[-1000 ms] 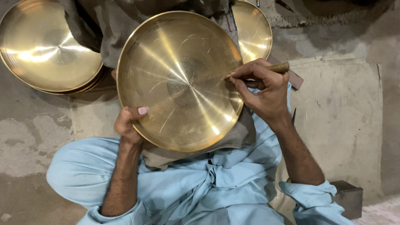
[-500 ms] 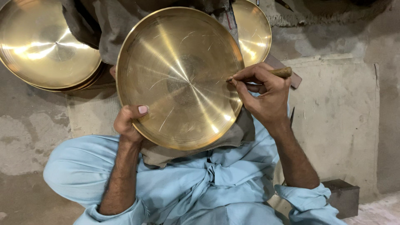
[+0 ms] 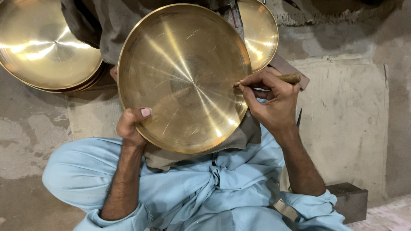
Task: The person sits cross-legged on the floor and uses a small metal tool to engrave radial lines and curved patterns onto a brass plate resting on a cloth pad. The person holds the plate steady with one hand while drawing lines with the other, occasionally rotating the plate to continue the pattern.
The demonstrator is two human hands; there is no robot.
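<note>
left hand [image 3: 130, 124] fingers clamped on rim of large round brass plate [image 3: 184, 77] | right hand [image 3: 274, 100] fingers pinching wooden-handled tool [image 3: 287, 78], tip touching plate's right edge

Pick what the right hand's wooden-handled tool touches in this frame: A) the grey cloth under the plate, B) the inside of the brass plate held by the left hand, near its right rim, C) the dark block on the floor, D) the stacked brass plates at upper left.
B: the right hand presses the tool against the held brass plate.
</note>
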